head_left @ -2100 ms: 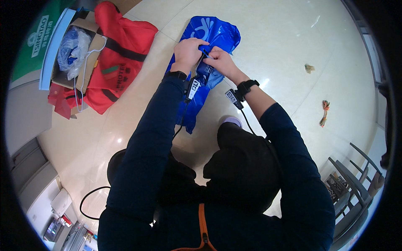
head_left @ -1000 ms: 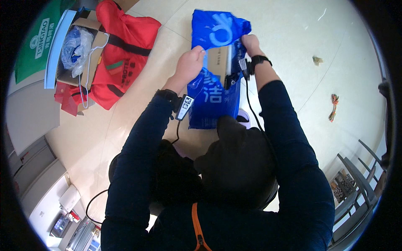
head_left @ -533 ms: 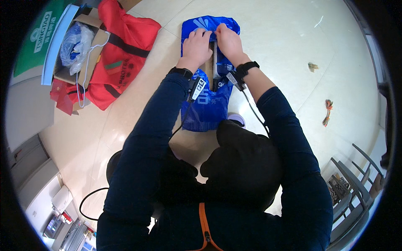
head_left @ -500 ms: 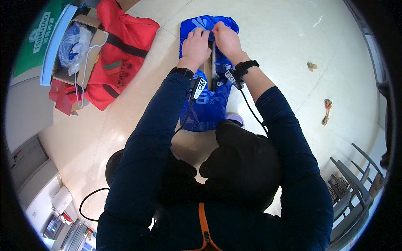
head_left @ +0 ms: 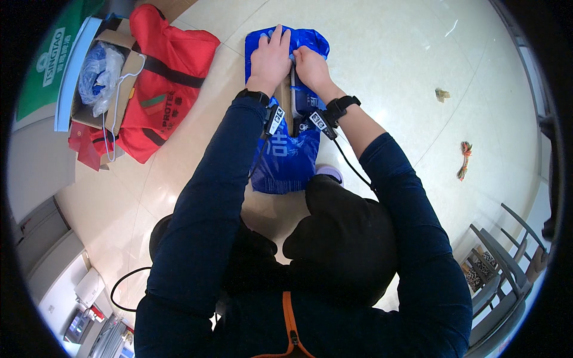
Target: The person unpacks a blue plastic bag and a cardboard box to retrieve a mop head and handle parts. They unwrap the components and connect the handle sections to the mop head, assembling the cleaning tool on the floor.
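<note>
A blue plastic mailing bag [head_left: 286, 167] lies lengthwise on the floor in front of me, torn along its middle. Through the slit shows a brown cardboard box [head_left: 283, 98] with a pale and dark edge beside it. My left hand [head_left: 270, 59] rests on the bag's far left part, its fingers stretched out toward the far end. Just right of it, my right hand [head_left: 311, 67] has its fingers curled at the torn edge and grips the plastic, thumb side toward the slit. Both wrists wear black straps with small cabled devices.
At the far left lies a red fabric bag [head_left: 179, 53] with black straps, against an open carton [head_left: 124, 113] holding clear and blue plastic. A white-purple slipper [head_left: 329, 172] is by my knee. A knotted rope toy [head_left: 465, 160] and dark chairs [head_left: 501, 268] are to the right.
My left fingers have straightened out over the bag. My right hand has come a little nearer along the slit, and the two hands no longer meet at the far end.
</note>
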### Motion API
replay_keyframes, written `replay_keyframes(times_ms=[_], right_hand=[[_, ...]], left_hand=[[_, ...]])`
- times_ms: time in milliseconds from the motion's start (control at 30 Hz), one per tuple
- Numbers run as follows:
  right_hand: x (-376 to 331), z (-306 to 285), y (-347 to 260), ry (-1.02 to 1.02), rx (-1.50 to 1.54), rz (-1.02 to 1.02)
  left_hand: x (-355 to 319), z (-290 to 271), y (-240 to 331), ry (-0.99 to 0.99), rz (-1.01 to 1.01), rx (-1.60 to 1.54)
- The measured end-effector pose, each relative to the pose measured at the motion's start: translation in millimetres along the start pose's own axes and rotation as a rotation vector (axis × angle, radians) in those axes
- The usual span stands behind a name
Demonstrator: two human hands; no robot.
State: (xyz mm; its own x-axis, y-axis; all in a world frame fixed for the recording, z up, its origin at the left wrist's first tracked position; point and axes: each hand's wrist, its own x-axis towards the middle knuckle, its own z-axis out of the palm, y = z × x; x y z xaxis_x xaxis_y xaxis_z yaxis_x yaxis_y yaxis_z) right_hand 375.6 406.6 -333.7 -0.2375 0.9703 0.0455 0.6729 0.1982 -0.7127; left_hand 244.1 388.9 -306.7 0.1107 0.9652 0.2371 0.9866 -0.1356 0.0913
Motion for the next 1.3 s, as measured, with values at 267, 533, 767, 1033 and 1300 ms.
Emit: replay_keyframes(times_ms=[267,533,767,1033,1300], right_hand=[[-19,-7,-13,-0.152,0.134,0.068],[-43,-21,-25,-0.335,0.432,0.02],[-73,-57,-41,-0.491,0.592,-0.134],[-104,-53,-23,-0.227,-0.052,0.065],[-37,-37,15,0.204,-0.482,-0.324]], left_hand=[[-4,1,-2,-0.152,-0.03,-0.054],[-10,-5,-17,-0.097,0.041,-0.378],[4,4,-53,-0.204,-0.173,-0.594],[0,8,-28,-0.212,0.088,-0.387],[4,-3,12,-0.322,0.167,-0.412]])
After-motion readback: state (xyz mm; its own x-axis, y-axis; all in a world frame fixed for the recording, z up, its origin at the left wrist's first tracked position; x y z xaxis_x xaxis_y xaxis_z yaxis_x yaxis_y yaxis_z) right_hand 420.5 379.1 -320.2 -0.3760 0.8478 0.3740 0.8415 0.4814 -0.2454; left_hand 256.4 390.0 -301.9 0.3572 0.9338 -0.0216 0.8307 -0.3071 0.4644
